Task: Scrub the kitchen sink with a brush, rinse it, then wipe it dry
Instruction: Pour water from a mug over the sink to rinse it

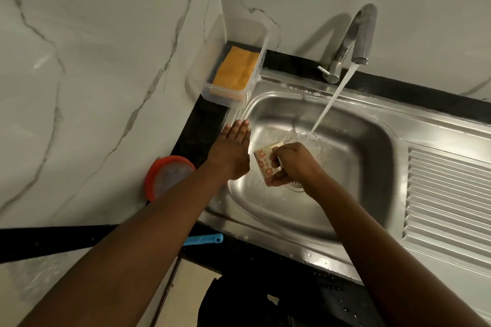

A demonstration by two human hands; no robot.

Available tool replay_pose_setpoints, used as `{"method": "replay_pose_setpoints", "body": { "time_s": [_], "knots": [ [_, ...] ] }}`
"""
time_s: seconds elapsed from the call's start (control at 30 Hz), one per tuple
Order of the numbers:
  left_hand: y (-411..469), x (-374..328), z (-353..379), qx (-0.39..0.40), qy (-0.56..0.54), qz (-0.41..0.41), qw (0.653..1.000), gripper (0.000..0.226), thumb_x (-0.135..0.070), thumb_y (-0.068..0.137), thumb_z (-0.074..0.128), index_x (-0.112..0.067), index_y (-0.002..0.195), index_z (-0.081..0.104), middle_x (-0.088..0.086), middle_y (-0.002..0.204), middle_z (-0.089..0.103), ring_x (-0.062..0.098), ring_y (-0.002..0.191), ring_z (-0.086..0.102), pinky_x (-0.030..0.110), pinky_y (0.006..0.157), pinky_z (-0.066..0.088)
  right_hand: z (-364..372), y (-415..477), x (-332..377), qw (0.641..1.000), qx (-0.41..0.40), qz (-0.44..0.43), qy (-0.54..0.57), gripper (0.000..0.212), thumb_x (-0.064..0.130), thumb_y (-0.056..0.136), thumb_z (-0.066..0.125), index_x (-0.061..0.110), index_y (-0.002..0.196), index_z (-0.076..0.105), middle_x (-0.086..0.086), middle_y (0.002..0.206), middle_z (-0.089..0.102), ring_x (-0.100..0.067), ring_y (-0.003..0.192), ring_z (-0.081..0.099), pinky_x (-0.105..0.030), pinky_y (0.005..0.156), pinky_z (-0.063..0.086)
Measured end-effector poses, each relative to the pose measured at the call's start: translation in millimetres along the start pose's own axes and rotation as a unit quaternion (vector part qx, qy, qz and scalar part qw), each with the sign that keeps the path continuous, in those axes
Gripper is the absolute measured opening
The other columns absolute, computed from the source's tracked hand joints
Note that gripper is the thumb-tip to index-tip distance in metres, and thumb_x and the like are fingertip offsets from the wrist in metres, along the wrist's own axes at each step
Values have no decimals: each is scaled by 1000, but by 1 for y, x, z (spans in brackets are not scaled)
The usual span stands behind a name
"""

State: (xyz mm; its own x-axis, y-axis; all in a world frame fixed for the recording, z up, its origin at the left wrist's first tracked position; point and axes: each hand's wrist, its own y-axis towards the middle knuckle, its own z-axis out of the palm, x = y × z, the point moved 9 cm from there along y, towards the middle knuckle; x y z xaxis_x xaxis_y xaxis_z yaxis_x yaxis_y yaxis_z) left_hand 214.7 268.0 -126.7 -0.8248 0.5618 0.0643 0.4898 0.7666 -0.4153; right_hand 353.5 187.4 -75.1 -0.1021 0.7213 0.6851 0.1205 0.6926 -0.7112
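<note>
Now wet steel sink under running tap; right hand grips floral cup, left hand flat.

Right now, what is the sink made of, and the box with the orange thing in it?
The sink looks like stainless steel: silvery, brushed and full of shiny reflections. The box looks like clear plastic, a bit cloudy: the orange pad and the dark counter show through its walls.

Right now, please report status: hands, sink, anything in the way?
Left hand open, flat at left rim of sink. Right hand grips patterned cup inside it; tap running. Only the cup in the way.
</note>
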Motion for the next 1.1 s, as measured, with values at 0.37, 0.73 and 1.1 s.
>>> {"method": "replay_pose_setpoints", "body": {
  "time_s": [0.37, 0.73, 1.1],
  "knots": [
    [35, 1, -10, -47, 28, 12, 998, 82, -38, 106, 35, -2, 163, -11, 17, 173, -13, 32, 160, -14, 45, 130, -6, -6, 40, 71, 990, -60, -107, 65, 23, 9, 104, 43, 3, 100, 64, -23, 92, 70, -44, 70, 76, -50, 68, 65],
    [68, -11, -16, -85, -23, 15, 996, 85, -32, 102, 41, -1, 163, -9, 19, 170, -22, 34, 158, -20, 51, 130, 3, -26, 29, -23, 991, -112, 5, 78, 27, 15, 106, 43, 0, 113, 65, -18, 98, 70, -36, 68, 78, -54, 76, 65],
    [92, -31, -37, -94, -81, 68, 990, 94, -49, 101, 49, -4, 165, -3, 20, 173, -10, 33, 160, -11, 47, 131, 1, -52, 14, 25, 977, -127, -103, 138, 25, 14, 111, 42, -1, 106, 62, -17, 87, 71, -37, 73, 78, -48, 71, 66]
  ]
}}
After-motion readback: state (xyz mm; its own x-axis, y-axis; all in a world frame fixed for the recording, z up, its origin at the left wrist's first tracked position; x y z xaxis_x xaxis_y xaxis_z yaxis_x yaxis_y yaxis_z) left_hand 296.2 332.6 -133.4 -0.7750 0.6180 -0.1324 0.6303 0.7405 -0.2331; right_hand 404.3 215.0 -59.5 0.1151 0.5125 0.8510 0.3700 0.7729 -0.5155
